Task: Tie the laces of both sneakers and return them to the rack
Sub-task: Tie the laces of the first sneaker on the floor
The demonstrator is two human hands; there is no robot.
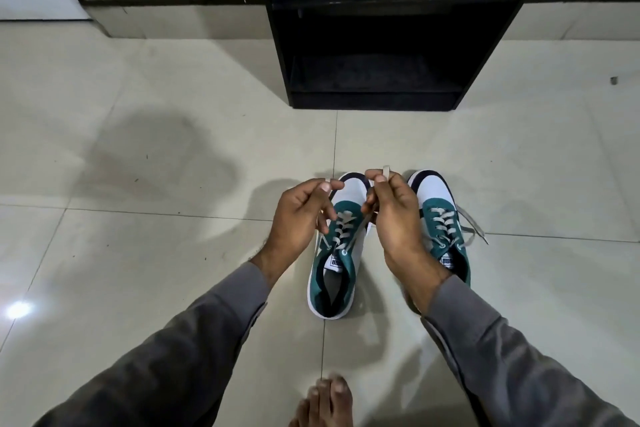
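Two green-and-white sneakers stand side by side on the tiled floor, toes pointing away from me. Over the left sneaker, my left hand pinches one grey lace end near the toe. My right hand pinches the other lace end, whose tip sticks up above the fingers. The right sneaker is partly hidden behind my right wrist; its laces lie loose and untied, trailing onto the floor to the right. The black shoe rack stands straight ahead beyond the sneakers, its shelves bare.
A bare foot rests on the floor at the bottom middle. Pale glossy floor tiles spread to both sides. A wall with a dark skirting line runs behind the rack.
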